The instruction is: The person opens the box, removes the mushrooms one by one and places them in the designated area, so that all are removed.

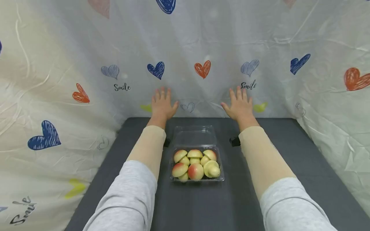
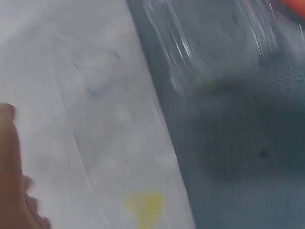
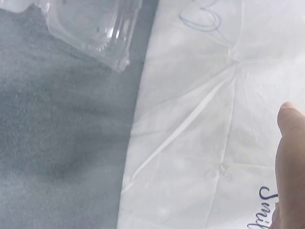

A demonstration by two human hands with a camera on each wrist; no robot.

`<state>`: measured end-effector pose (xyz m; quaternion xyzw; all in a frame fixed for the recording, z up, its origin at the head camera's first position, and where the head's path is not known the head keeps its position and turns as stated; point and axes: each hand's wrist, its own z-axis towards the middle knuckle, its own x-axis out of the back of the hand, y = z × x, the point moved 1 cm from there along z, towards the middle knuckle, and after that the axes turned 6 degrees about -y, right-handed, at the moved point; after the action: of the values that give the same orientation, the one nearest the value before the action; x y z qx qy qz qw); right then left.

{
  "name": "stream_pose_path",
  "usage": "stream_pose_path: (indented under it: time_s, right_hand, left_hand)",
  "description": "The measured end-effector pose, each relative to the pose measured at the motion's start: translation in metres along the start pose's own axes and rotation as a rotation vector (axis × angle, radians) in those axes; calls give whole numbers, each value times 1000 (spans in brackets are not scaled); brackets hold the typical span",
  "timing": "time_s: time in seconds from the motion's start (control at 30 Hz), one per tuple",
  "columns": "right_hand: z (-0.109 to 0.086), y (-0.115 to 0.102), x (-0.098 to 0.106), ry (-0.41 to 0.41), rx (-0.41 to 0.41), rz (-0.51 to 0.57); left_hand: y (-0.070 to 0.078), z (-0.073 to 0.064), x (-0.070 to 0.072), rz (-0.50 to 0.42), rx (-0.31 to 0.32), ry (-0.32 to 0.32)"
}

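Note:
Both hands reach forward past the far edge of the dark table, with nothing held. The left hand (image 1: 162, 105) has its fingers spread and straight, left of a clear plastic box. On the other side the right hand (image 1: 239, 104) is spread the same way, its thumb pointing inward. Between the forearms, the clear plastic box (image 1: 221, 175) stands on the table with its lid (image 1: 195, 135) folded back. Several mushroom-shaped pieces (image 1: 195, 171), pale yellow with red-blushed caps, fill it in two rows. Each wrist view shows part of a hand and the clear lid.
A dark grey table (image 1: 196, 208) lies under the box. White sheeting (image 1: 185, 41) printed with hearts and the word Smile hangs behind the table and along both sides. Each wrist wears a small black device, one of them (image 1: 235, 141) on the right.

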<state>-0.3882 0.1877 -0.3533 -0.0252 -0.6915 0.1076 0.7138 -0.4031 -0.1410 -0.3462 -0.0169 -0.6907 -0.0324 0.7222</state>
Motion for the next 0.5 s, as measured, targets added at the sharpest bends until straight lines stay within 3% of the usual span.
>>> stream_pose_path:
  time_s: [0.13,0.3,0.5]
  right_hand:
    - [-5,-8,-3,30,41,64]
    - [-19,-15,-12,54,130,151]
    - [-47,-21,-30,50,233,252]
  left_hand:
    - [6,-16,-4,-182,-41,62]
    - [2,-54,-17,-438,-80,127]
    - [-9,-98,-34,-580,-90,123]
